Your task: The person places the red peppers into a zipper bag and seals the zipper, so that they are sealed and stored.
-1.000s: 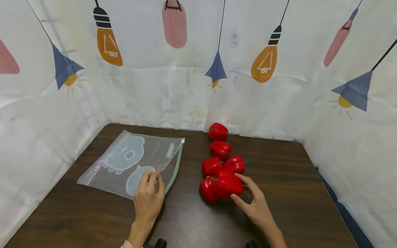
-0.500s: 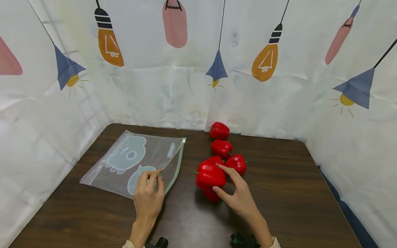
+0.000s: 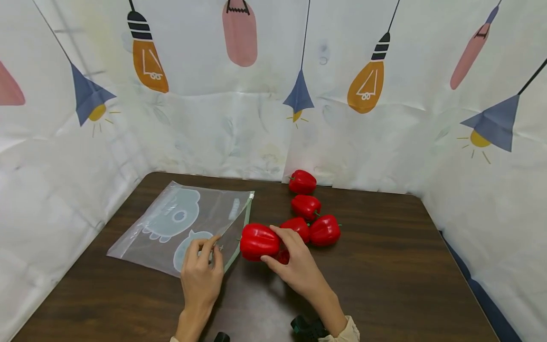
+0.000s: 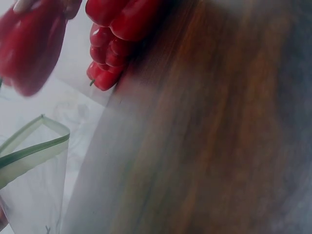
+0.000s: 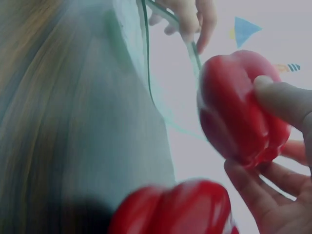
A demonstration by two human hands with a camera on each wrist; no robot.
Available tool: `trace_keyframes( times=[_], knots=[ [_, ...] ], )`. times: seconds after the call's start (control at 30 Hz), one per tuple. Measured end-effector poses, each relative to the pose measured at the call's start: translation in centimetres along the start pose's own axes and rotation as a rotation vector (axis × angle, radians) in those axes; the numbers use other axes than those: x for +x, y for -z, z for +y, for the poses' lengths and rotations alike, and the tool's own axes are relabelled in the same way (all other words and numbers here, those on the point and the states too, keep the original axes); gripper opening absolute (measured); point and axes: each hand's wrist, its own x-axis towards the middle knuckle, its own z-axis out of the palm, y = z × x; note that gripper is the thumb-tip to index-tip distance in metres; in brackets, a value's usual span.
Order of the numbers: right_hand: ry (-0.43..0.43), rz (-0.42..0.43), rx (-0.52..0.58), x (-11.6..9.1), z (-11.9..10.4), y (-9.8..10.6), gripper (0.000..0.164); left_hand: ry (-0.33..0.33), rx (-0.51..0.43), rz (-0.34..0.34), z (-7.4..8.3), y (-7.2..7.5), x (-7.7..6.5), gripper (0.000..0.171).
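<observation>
A right hand point(image 3: 295, 263) is gripping a glossy red bell pepper point(image 3: 259, 242) beside the open end of a clear, green-edged plastic bag point(image 3: 213, 202), which the left hand point(image 3: 202, 275) is pinching; more red peppers point(image 3: 325, 230) are lying nearby on the dark wooden table point(image 3: 393, 275).

We see room for a hand over the table point(image 3: 397, 266) right of the peppers point(image 3: 325, 231), and a gap between the parted edges of the bag point(image 3: 215, 211). The left hand point(image 3: 202, 273) blocks its near part; the held pepper point(image 3: 258, 242) stands just beside the opening.
</observation>
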Motion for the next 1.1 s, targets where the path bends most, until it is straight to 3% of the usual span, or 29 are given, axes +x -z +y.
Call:
trace_keyframes(
  times=[0.2,0.47,0.7,0.8,1.1],
  knots=[
    [-0.014,-0.059,-0.062,1.2,-0.6,-1.9,0.068,0.009,-0.007,0.007,0.0,0.1,0.1,0.025],
    [0.016,-0.021,-0.167,2.5,-1.4,-4.3,0.069,0.011,-0.023,0.006,0.1,0.3,0.2,0.025],
    [0.015,-0.051,-0.215,3.6,-2.4,-6.0,0.071,0.016,-0.025,0.030,-0.1,0.3,0.4,0.024],
    [0.000,-0.048,-0.198,3.9,-2.6,-6.8,0.072,0.017,-0.032,0.043,-0.1,0.4,0.4,0.024],
    [-0.176,-0.012,-0.003,3.7,-2.1,-8.4,0.065,0.021,-0.053,0.030,0.1,0.4,0.3,0.024]
  ],
)
